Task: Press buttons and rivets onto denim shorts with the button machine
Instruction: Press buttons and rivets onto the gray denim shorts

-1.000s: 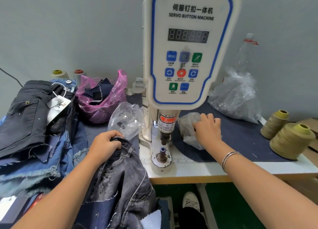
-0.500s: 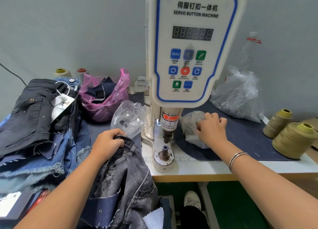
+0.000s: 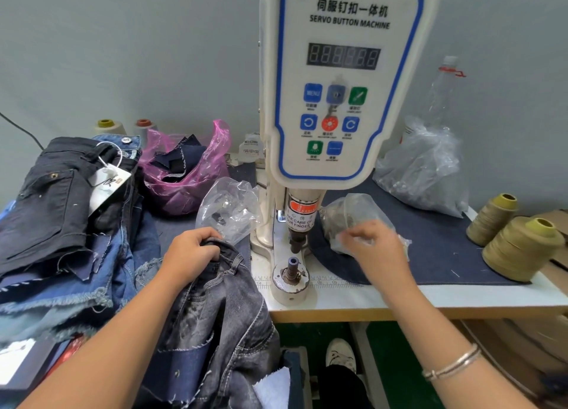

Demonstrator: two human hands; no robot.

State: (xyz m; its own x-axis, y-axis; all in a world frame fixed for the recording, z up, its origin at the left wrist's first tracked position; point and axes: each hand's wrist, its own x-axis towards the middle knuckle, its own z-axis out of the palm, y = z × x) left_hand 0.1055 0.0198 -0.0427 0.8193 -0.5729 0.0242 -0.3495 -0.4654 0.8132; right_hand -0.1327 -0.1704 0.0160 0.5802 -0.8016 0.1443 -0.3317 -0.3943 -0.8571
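The left hand (image 3: 192,250) grips the waistband of the dark grey denim shorts (image 3: 221,313), not yet on the white button machine's lower die (image 3: 291,267) just right of that grip, while the blurred right hand (image 3: 373,248), its grip unreadable, hovers at a small clear plastic bag (image 3: 350,215), so pressing seems still ahead.

Plain pale grey-green painted wall (image 3: 138,55) behind, evenly lit — no hard shadows. White-topped bench (image 3: 430,298) with tan wooden front edge, printed ruler strip along it. Dark green floor (image 3: 399,362) beneath bench. Thin black cable (image 3: 21,128) crosses wall at left.
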